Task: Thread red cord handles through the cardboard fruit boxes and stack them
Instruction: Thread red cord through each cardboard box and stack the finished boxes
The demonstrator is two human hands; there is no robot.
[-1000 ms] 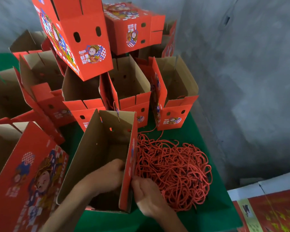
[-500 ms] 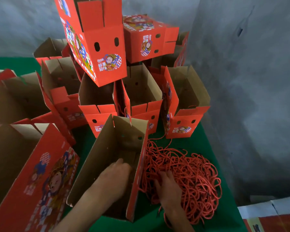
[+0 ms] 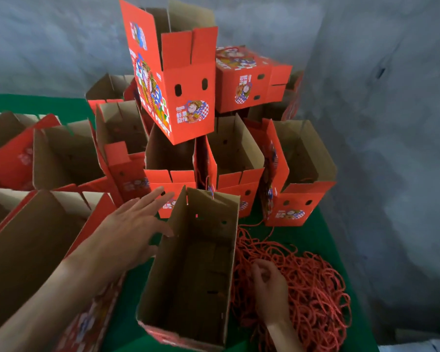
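Note:
An open cardboard fruit box point(image 3: 196, 270) stands in front of me on the green table, its brown inside showing and small holes in its far wall. My left hand point(image 3: 135, 224) hovers outside the box's left wall with fingers spread and straight, holding nothing. My right hand point(image 3: 268, 288) is down in the heap of red cord point(image 3: 308, 288) to the right of the box, fingers curled and pinching strands. Behind them rises a stack of red boxes point(image 3: 186, 97), some open-topped, some perched on others.
More open red boxes point(image 3: 66, 156) crowd the left side, and a large one point(image 3: 23, 255) lies at my near left. A grey wall point(image 3: 391, 148) closes off the back and right. The green table's edge point(image 3: 351, 288) runs just past the cord heap.
My left hand has come out of the box and now hovers spread beside its left wall. My right hand left the box's wall and went into the cord heap. The camera tilted down.

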